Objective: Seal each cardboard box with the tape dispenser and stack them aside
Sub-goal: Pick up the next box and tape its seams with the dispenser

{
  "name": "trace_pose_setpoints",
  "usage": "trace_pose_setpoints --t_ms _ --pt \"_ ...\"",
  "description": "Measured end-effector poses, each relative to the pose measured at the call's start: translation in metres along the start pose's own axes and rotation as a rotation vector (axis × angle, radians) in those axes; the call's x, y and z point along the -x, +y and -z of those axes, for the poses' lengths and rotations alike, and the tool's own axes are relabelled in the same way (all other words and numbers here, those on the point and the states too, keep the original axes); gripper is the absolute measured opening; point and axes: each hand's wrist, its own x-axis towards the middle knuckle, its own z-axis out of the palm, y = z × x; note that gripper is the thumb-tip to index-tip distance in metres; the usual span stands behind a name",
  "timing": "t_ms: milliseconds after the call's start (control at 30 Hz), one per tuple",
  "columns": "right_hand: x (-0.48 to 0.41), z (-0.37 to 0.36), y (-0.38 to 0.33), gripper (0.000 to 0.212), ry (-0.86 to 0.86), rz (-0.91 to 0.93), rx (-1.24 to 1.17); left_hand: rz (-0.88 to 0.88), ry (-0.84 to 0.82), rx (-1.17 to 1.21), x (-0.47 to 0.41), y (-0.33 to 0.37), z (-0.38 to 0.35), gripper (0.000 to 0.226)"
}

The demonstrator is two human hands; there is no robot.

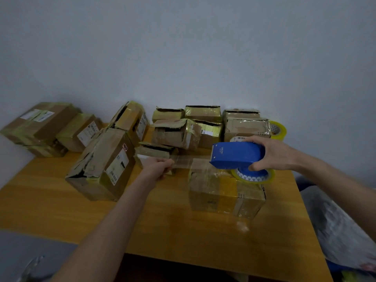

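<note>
Clear tape [191, 162] stretched above a cardboard box [223, 194].
The right hand [272, 153] grips the blue tape dispenser [236, 154] over it on the worktop [61, 210]; the left hand [160, 166] pinches the tape's end. Behind, torn boxes [175, 133] gape, contents unseen.

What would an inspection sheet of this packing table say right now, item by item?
Surface: wooden table, its far half crowded with boxes.
Job's things: blue tape dispenser above a taped box; strip of tape drawn out of it; opened boxes at the back; stacked boxes far left.
Clutter: spare tape roll far right.
Grippers: right hand grips the dispenser; left hand pinches the strip's end.
Cables: nothing seen.
Surroundings: grey wall; plastic bag right of the table.
</note>
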Motion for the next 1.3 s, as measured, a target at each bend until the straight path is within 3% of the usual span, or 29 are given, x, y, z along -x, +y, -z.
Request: trace_pose_setpoints --t_ms 367,600,700,800,867,933,1000,1100,1300 --pt "-0.001 -0.005 0.008 0.059 -0.065 0.011 0.056 0.088 0.025 -0.028 -0.005 -0.028 -0.023 0.009" --pt "-0.003 -0.011 0.012 0.064 -0.059 -0.016 0.098 0.039 0.071 -0.183 -0.008 -0.041 -0.056 0.021" --pt "-0.003 -0.014 0.012 0.065 -0.051 -0.032 0.110 0.066 0.021 -0.210 -0.003 -0.044 -0.071 0.031" --pt "-0.004 -0.014 0.011 0.062 -0.035 -0.036 0.113 0.119 -0.047 -0.327 -0.002 -0.048 -0.067 0.054" --pt "-0.003 -0.014 0.011 0.060 -0.011 -0.036 0.096 -0.061 0.078 -0.469 0.000 -0.045 -0.059 0.058" --pt "-0.002 -0.013 0.010 0.060 0.002 -0.043 0.080 -0.439 0.187 -0.553 0.007 -0.036 -0.057 0.050" --pt "-0.002 -0.013 0.008 0.062 0.010 -0.047 0.073 -0.711 0.006 -0.673 0.019 -0.024 -0.063 0.062" --pt "0.000 -0.014 0.005 0.064 0.046 -0.059 0.068 -0.767 -0.266 -1.042 0.025 -0.023 -0.080 0.100" --pt "0.003 -0.015 0.003 0.056 0.045 -0.079 0.122 -0.808 -0.246 -1.384 0.021 -0.031 -0.089 0.100"
